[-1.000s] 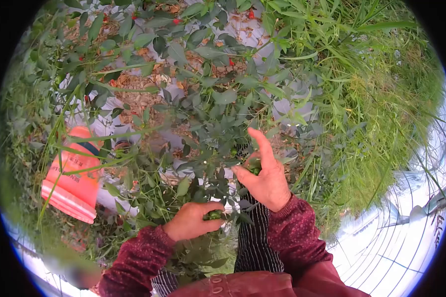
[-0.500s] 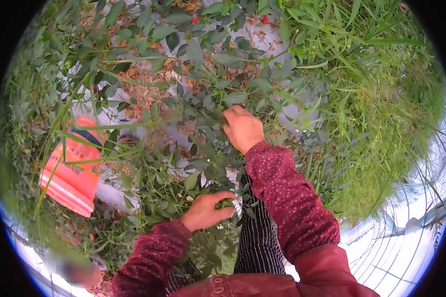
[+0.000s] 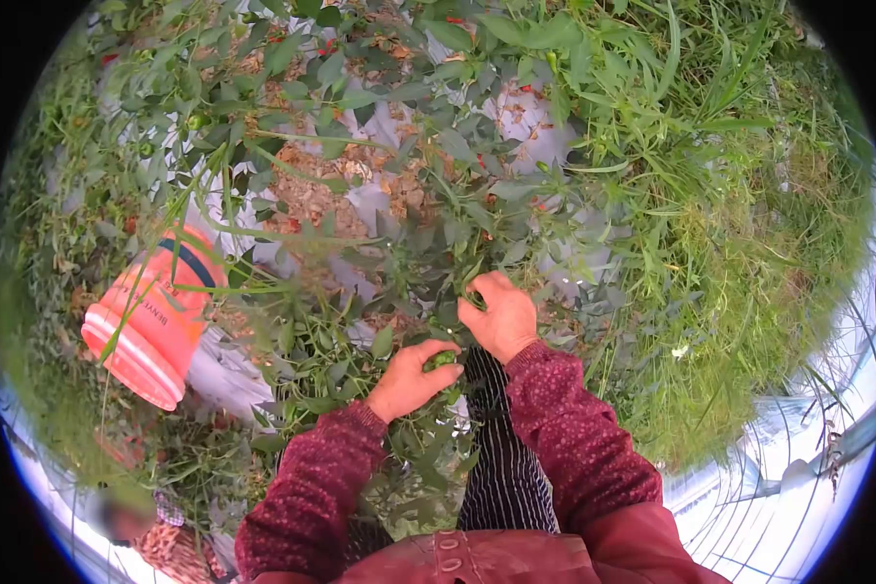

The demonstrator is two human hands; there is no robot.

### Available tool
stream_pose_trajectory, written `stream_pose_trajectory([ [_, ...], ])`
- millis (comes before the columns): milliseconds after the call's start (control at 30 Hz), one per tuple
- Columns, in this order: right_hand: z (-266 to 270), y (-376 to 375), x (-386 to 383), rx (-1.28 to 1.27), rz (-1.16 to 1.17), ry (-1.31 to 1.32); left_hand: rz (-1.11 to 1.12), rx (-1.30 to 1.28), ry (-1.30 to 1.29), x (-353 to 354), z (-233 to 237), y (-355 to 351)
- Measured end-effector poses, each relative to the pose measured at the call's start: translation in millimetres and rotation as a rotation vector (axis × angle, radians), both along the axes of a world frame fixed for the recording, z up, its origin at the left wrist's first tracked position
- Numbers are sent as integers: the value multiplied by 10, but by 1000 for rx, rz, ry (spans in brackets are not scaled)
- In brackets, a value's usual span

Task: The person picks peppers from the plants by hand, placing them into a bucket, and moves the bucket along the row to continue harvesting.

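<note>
My left hand (image 3: 411, 382) is closed round green peppers (image 3: 440, 361), which show between its thumb and fingers. Close to it, up and to the right, my right hand (image 3: 501, 316) is pinched at a plant, with a bit of green pepper (image 3: 477, 300) showing at its fingertips. The two hands are near each other but apart. Leafy pepper plants (image 3: 399, 248) surround them, and leaves cover part of the right fingertips.
A red-orange bucket (image 3: 151, 326) lies tilted among the plants at the left. Tall grass (image 3: 730, 234) fills the right side. Pale sheeting (image 3: 530, 127) shows between the plants. Another person (image 3: 175, 550) is at the lower left. My striped trouser leg (image 3: 506, 448) is below.
My right hand has moved down, closer to my left hand, and green now shows at its fingertips. My left hand has shifted slightly up, still holding green peppers.
</note>
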State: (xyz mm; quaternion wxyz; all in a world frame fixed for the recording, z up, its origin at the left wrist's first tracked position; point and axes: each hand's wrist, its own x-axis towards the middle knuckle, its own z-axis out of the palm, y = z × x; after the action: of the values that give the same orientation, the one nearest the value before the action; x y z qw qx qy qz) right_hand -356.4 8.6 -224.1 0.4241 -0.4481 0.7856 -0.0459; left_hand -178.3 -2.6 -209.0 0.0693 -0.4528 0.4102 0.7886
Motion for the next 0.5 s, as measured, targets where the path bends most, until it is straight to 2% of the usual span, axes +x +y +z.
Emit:
stream_pose_trajectory([
  [33, 32, 13, 42, 1, -3, -1, -3, 1, -1, -4, 1, -32],
  [100, 108, 60, 147, -32, -72, -186, -38, 138, -16, 11, 7, -81],
  [167, 127, 62, 239, -2, -50, -194, -4, 104, 4, 104, -29, 48],
  [233, 198, -51, 318, 227, -371, -493, 65, 159, 16, 206, -49, 141],
  [267, 196, -71, 331, 269, -568, -731, 125, 162, 40, 254, -67, 181],
  [300, 231, -155, 326, 275, -569, -728, 127, 169, 41, 287, -82, 184],
  [367, 292, -401, 277, 304, -665, -1067, 207, 169, 55, 324, -80, 167],
  [400, 233, -488, 260, 264, -652, -1076, 160, 207, 35, 336, -77, 109],
  [500, -164, -823, 325, 344, -718, -790, 128, 255, 32, 308, -84, 28],
])
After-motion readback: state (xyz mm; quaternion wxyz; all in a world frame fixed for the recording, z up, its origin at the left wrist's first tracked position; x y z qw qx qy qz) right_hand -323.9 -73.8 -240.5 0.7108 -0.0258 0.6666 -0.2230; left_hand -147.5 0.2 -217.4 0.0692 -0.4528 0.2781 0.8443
